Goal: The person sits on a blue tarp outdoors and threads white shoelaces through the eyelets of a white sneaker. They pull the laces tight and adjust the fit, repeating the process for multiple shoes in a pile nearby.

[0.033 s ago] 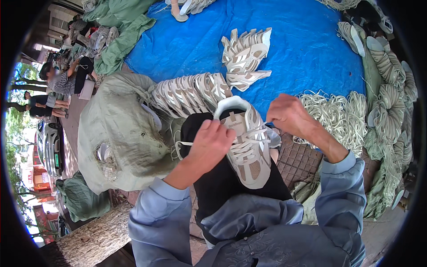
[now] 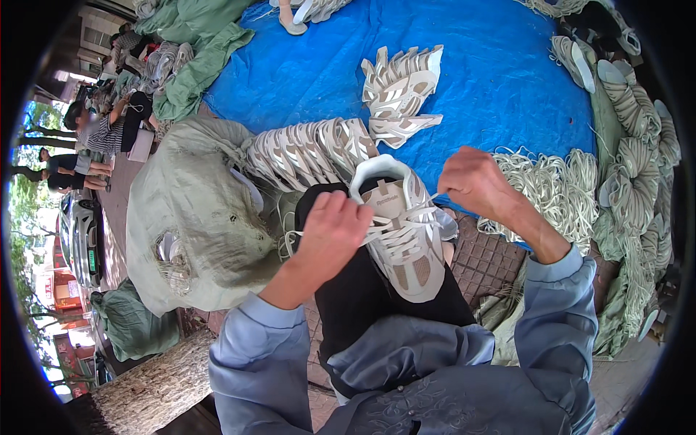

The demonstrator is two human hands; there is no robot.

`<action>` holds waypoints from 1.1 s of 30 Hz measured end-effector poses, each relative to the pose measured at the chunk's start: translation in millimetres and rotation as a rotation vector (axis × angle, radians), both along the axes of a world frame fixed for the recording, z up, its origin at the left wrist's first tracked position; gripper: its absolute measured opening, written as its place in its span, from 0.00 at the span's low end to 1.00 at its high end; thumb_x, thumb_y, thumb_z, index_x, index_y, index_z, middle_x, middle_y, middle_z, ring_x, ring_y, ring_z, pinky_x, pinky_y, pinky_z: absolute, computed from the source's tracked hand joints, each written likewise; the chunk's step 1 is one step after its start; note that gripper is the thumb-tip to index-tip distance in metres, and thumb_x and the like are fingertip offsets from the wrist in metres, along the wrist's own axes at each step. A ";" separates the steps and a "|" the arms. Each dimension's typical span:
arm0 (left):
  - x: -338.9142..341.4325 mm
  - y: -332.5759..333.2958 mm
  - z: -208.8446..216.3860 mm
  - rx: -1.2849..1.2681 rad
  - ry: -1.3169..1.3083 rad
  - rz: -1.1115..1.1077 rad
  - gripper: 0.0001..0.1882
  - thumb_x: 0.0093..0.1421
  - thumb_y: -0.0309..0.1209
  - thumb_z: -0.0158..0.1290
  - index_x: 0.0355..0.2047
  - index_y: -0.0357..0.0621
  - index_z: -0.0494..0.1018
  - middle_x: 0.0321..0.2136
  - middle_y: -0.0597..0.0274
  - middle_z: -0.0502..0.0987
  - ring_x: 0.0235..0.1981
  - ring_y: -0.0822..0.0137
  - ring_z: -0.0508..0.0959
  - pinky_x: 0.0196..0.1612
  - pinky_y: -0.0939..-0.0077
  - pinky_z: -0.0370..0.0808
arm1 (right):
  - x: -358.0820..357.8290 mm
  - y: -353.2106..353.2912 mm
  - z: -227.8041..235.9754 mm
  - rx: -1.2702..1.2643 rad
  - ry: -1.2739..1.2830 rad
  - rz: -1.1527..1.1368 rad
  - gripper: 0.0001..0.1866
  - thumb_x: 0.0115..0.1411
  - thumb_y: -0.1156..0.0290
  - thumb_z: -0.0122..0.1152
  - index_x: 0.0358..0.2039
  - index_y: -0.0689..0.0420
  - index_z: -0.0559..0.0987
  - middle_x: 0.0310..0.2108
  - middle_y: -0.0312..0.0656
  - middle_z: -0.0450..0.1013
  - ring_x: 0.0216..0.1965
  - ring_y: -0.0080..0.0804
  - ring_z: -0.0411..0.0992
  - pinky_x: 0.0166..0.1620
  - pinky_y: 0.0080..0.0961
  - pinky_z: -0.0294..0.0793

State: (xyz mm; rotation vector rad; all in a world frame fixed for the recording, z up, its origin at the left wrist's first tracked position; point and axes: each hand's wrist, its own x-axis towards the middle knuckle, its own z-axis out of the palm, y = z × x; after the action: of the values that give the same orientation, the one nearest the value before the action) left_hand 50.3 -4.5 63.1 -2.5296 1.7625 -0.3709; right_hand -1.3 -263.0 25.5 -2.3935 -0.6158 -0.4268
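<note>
Blue tarpaulin (image 2: 500, 80): one woven plastic sheet, creased, spread on the ground from 11 to 2 o'clock, bearing the loose stock.

Green-grey sack (image 2: 192, 225): one coarse cloth bag at 9 o'clock, slumped and wrinkled, mouth turned toward the centre. White shoe uppers spill from it; how many remain inside cannot be told.

Lace bundles (image 2: 558, 188): pale cream cord in looped hanks at 3 o'clock, with further coiled hanks (image 2: 638, 167) stacked along the right rim. Too tangled for a firm count.

Row of uppers (image 2: 312, 148): white and beige strappy pieces standing on edge, packed side by side just beyond the sack mouth, roughly a dozen. A second, smaller pile of uppers (image 2: 399, 90) lies at 12 o'clock on the tarpaulin, about six, overlapping.

Sneaker (image 2: 402, 225): one, white mesh with beige panels and a padded tongue, lying at the centre on the person's black-trousered lap (image 2: 362, 297), toe toward 6 o'clock. White lace is threaded part way through the eyelets.

Left hand (image 2: 335, 235): grip closed, knuckles up, pressed on the sneaker's left side over the lacing, with a lace strand running out from it to the left.

Right hand (image 2: 475, 181): grip pinched together on a lace end, held just off the sneaker's right edge at 2 o'clock.

Both forearms wear blue-grey sleeves (image 2: 558, 304).
</note>
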 end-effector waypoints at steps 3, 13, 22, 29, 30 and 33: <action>27.1 44.3 16.8 -0.029 -0.064 0.209 0.07 0.39 0.25 0.51 0.21 0.44 0.64 0.19 0.61 0.66 0.27 0.63 0.67 0.33 0.68 0.65 | 6.5 -10.2 3.1 -0.015 -0.013 -0.050 0.05 0.36 0.80 0.55 0.12 0.54 0.73 0.16 0.36 0.69 0.23 0.36 0.68 0.28 0.29 0.68; 68.3 324.2 78.6 0.162 -0.266 1.144 0.03 0.47 0.23 0.47 0.23 0.38 0.64 0.21 0.49 0.71 0.29 0.48 0.71 0.31 0.54 0.67 | 11.0 -58.4 47.6 0.135 0.237 -0.187 0.05 0.32 0.82 0.56 0.14 0.58 0.74 0.15 0.37 0.69 0.20 0.32 0.66 0.26 0.26 0.66; 56.2 364.2 33.3 0.060 -0.225 1.108 0.05 0.47 0.24 0.46 0.26 0.38 0.66 0.22 0.45 0.72 0.26 0.44 0.73 0.28 0.50 0.68 | 16.2 -56.3 84.0 -0.011 0.174 -0.168 0.05 0.31 0.82 0.56 0.14 0.59 0.74 0.15 0.37 0.69 0.21 0.29 0.66 0.26 0.25 0.65; 69.7 400.9 82.3 0.030 -0.433 1.397 0.03 0.53 0.30 0.42 0.27 0.44 0.63 0.20 0.44 0.71 0.24 0.41 0.72 0.23 0.49 0.64 | 33.6 -60.7 83.9 0.059 0.043 -0.172 0.05 0.31 0.82 0.56 0.13 0.61 0.73 0.15 0.37 0.68 0.20 0.29 0.64 0.25 0.25 0.63; 74.0 395.6 82.4 0.042 -0.435 1.359 0.04 0.53 0.30 0.42 0.27 0.44 0.64 0.20 0.44 0.71 0.24 0.41 0.72 0.23 0.49 0.64 | 37.9 -63.7 83.6 0.026 0.052 -0.192 0.04 0.31 0.82 0.55 0.14 0.61 0.74 0.15 0.38 0.68 0.21 0.30 0.65 0.25 0.26 0.64; 83.3 351.9 64.2 0.100 -0.224 1.226 0.03 0.53 0.27 0.43 0.28 0.42 0.64 0.23 0.44 0.73 0.25 0.43 0.73 0.24 0.50 0.66 | 49.6 -81.0 80.8 -0.078 0.077 -0.240 0.04 0.33 0.80 0.54 0.16 0.61 0.74 0.16 0.40 0.69 0.21 0.34 0.68 0.26 0.27 0.66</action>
State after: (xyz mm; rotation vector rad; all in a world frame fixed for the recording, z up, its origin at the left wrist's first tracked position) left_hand 133.7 347.3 127.4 -2.7471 -0.0105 -0.4101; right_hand 48.2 -343.9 106.3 -2.5562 -0.3169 -0.4160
